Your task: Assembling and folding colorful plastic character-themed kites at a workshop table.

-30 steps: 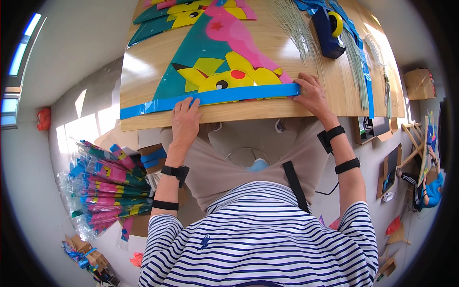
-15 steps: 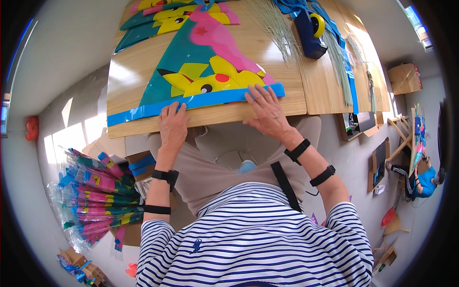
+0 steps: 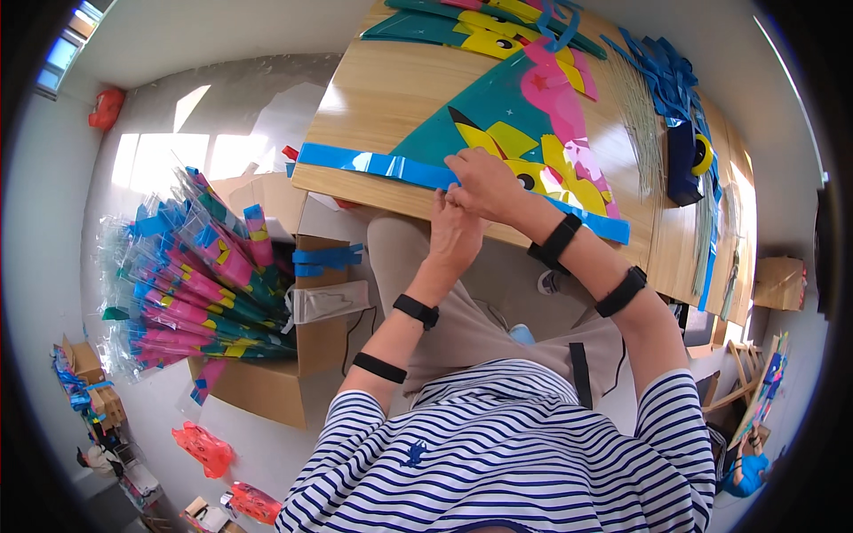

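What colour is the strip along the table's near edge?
The strip is shiny blue; the head view shows it best.

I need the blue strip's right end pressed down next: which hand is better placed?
Probably the right hand: it lies nearer the blue strip's right end, and its forearm comes in from that side. The left hand sits farther left, at the table's near edge.

On the pale wooden table (image 3: pixel 355 111), a teal, pink and yellow triangular plastic sheet (image 3: pixel 471 103) lay by the near edge, a long blue plastic strip (image 3: pixel 355 162) along its near side, reaching left past it. Folded multicoloured plastic sheets (image 3: pixel 426 32) lay beyond. Right of it were thin pale sticks (image 3: pixel 641 142), then a dark-blue tape dispenser (image 3: pixel 682 169). Left of the table, a brown cardboard box (image 3: pixel 258 389) held multicoloured clear-wrapped bundles (image 3: pixel 213 302).
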### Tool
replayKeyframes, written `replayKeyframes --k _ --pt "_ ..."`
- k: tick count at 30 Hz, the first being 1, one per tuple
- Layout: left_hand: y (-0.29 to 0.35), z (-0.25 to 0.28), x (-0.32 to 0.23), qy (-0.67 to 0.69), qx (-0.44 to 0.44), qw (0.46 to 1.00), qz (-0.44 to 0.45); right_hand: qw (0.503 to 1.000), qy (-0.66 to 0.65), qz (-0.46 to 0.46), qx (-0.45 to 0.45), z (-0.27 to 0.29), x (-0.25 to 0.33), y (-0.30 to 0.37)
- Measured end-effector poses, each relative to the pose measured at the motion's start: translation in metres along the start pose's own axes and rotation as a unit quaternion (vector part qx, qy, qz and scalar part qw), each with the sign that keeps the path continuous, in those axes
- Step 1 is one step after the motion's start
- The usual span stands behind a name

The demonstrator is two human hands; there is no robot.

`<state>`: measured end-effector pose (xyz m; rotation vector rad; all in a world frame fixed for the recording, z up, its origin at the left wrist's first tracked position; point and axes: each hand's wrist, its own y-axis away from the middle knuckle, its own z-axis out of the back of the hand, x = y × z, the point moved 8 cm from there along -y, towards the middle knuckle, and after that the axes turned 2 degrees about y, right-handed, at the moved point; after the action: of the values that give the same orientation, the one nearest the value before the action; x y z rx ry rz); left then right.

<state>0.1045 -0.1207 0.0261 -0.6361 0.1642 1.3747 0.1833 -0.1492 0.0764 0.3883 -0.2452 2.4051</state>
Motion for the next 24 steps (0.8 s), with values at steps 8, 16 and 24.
replayKeyframes --k 8,16,24 --pt "0.011 -0.031 0.025 0.515 -0.134 0.840 0.100 0.981 0.145 -0.001 0.128 -0.049 0.061 -0.089" --pt "0.010 -0.007 0.009 0.103 -0.063 0.990 0.070 0.995 0.079 -0.025 0.060 -0.060 0.035 -0.101" --pt "0.001 -0.010 -0.001 -0.047 -0.006 0.999 0.025 0.927 -0.338 -0.115 0.114 -0.068 -0.002 -0.101"
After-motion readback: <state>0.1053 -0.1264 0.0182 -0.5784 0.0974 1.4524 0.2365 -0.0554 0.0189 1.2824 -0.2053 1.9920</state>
